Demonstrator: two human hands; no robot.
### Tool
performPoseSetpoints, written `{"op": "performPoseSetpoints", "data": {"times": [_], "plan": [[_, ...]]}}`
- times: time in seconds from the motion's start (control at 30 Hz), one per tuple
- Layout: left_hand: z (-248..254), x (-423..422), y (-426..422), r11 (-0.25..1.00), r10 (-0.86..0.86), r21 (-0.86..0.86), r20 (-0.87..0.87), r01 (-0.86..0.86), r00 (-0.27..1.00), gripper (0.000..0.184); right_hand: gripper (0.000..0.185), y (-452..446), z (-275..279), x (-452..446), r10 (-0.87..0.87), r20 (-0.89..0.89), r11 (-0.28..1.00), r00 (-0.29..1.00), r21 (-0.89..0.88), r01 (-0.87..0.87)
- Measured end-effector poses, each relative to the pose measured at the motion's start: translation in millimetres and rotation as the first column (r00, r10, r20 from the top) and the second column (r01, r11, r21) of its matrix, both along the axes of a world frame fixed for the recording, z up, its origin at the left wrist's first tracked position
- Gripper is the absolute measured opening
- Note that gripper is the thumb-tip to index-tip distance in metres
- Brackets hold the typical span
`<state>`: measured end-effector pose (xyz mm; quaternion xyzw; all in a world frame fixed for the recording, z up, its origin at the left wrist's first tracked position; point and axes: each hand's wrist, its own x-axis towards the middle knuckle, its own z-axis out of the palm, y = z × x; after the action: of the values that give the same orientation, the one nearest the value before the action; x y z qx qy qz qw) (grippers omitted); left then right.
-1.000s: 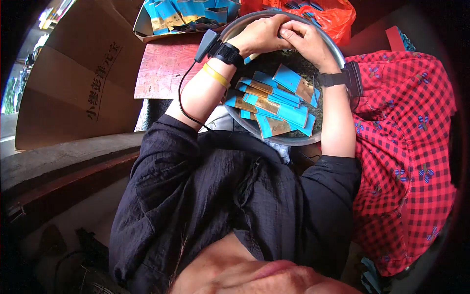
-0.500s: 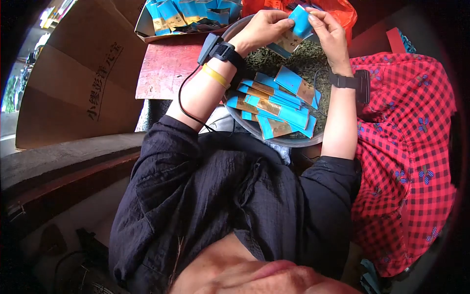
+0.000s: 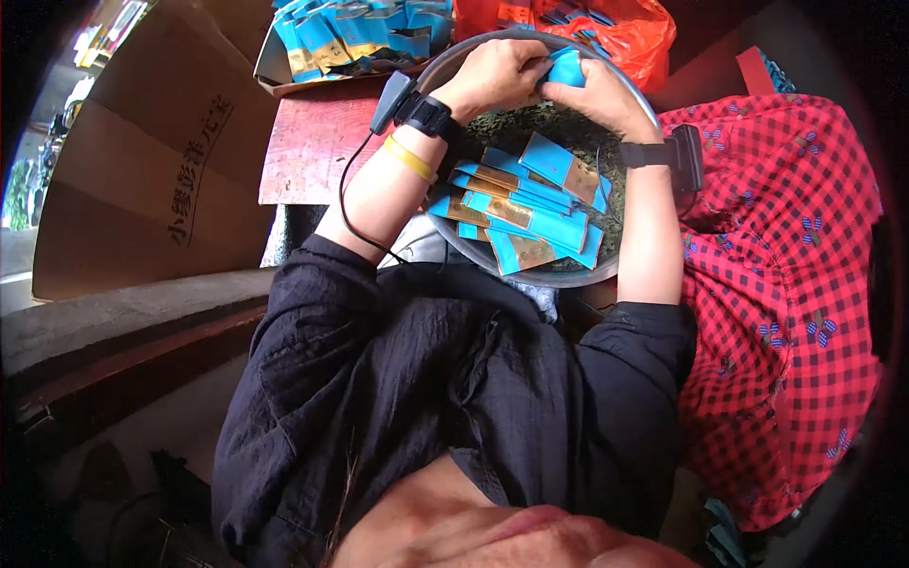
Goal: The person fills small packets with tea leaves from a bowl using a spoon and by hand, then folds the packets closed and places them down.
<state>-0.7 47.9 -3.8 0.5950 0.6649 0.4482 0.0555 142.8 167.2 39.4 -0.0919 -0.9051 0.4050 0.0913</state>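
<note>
Over the far side of a round basin (image 3: 569, 280), both of my hands meet at one blue packet (image 3: 566, 68). My left hand (image 3: 495, 74) is closed, its curled fingers at the packet's left edge. From the other side my right hand (image 3: 608, 97) grips the packet, thumb across its near side. Much of this packet is hidden by the fingers. Dark green, dried leafy bits (image 3: 592, 142) fill the basin. Nearer to me, several flat blue-and-gold packets (image 3: 525, 213) lie on them in an overlapping pile.
Beyond the basin at the left, a cardboard tray (image 3: 275, 87) of upright blue-and-gold packets stands on a red board (image 3: 312, 142). An orange-red plastic bag (image 3: 634, 43) with more packets lies behind. Red checked cloth (image 3: 786, 284) hangs at the right, a large cardboard box (image 3: 142, 161) at the left.
Both hands have come down lower over the basin with the packet. It was held up with its printed side showing, and now only a small blue part shows between the fingers.
</note>
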Motion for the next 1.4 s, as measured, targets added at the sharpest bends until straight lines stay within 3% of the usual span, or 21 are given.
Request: {"op": "performPoseSetpoints", "data": {"times": [0.17,0.23,0.3,0.37,0.43,0.5,0.57,0.6,0.63,0.7,0.73,0.77,0.8,0.83,0.9,1.0,1.13,1.2,1.3,1.4], "plan": [[2,-2,1,0.999,-0.045,-0.016,0.067,0.046,0.997,0.017,0.029,14,-12,0,-0.167,-0.123,0.972,0.978,0.148,0.184],[1,-2,1,0.999,0.015,-0.052,0.014,-0.015,1.0,0.017,0.03,14,8,6,-0.304,-0.03,0.907,0.952,0.297,0.299],[-2,-3,2,0.998,0.036,-0.06,-0.01,-0.036,0.999,0.018,0.029,25,9,11,-0.307,-0.095,0.921,0.947,0.222,0.321],[-4,-7,4,0.997,0.065,0.046,-0.02,-0.064,0.998,0.019,0.029,30,2,10,-0.308,-0.164,0.932,0.937,0.146,0.332],[0,-3,5,0.995,0.031,0.094,0.061,-0.037,0.998,0.02,0.029,23,-4,6,-0.191,-0.262,0.976,0.946,0.051,0.211],[6,0,2,0.999,0.006,0.041,0.131,-0.011,0.991,0.019,0.024,24,-10,3,-0.153,-0.224,0.986,0.962,0.028,0.164],[9,0,-1,0.998,0.012,-0.061,0.222,0.002,0.975,0.017,0.02,30,-17,-3,-0.166,-0.246,0.97,0.955,0.132,0.202],[1,0,2,0.996,0.001,0.085,0.249,-0.023,0.969,0.019,0.019,25,-14,-6,-0.188,-0.281,0.965,0.941,0.123,0.23],[4,-1,0,0.992,0.018,0.118,0.195,-0.042,0.981,0.021,0.017,18,-10,-5,-0.211,-0.322,0.959,0.923,0.114,0.259],[3,-3,-1,0.989,0.029,0.134,0.195,-0.056,0.98,0.023,0.016,15,-10,-7,-0.251,-0.333,0.967,0.909,-0.057,0.246],[7,-2,-3,0.993,0.049,0.094,0.198,-0.068,0.979,0.024,0.019,10,-8,-10,-0.252,-0.358,0.956,0.899,-0.236,0.174],[13,-3,-4,0.996,0.058,0.054,0.2,-0.07,0.978,0.024,0.023,7,-6,-11,-0.266,-0.375,0.908,0.888,-0.406,0.101],[11,-4,-1,0.989,0.048,0.125,0.202,-0.075,0.978,0.024,0.034,8,-3,-10,-0.243,-0.311,0.889,0.919,-0.451,0.082],[7,-4,1,0.978,0.034,0.194,0.201,-0.074,0.979,0.024,0.035,7,-3,-8,-0.257,-0.27,0.892,0.928,-0.436,0.12],[2,-6,5,0.985,0.006,0.164,0.237,-0.047,0.971,0.024,0.032,4,-5,-8,-0.253,-0.236,0.893,0.938,-0.431,0.132],[1,-4,8,0.992,-0.086,0.125,0.511,0.025,0.855,0.024,0.026,9,-9,-8,-0.259,-0.266,0.906,0.929,-0.399,0.138],[6,-1,2,0.988,-0.142,0.137,0.617,0.072,0.774,0.023,0.026,17,-11,-6,-0.274,-0.297,0.909,0.915,-0.39,0.145],[16,1,-6,0.996,-0.078,0.076,0.574,0.041,0.816,0.022,0.019,20,-12,-5,-0.31,-0.316,0.896,0.897,-0.411,0.165],[16,0,-8,0.997,-0.061,0.066,0.575,0.028,0.816,0.023,0.018,10,-4,-5,-0.291,-0.316,0.956,0.903,-0.132,0.262],[27,-1,-20,0.999,-0.033,0.029,0.624,0.019,0.781,0.025,0.02,-10,-2,-9,-0.294,-0.304,0.955,0.906,-0.117,0.271]]}}
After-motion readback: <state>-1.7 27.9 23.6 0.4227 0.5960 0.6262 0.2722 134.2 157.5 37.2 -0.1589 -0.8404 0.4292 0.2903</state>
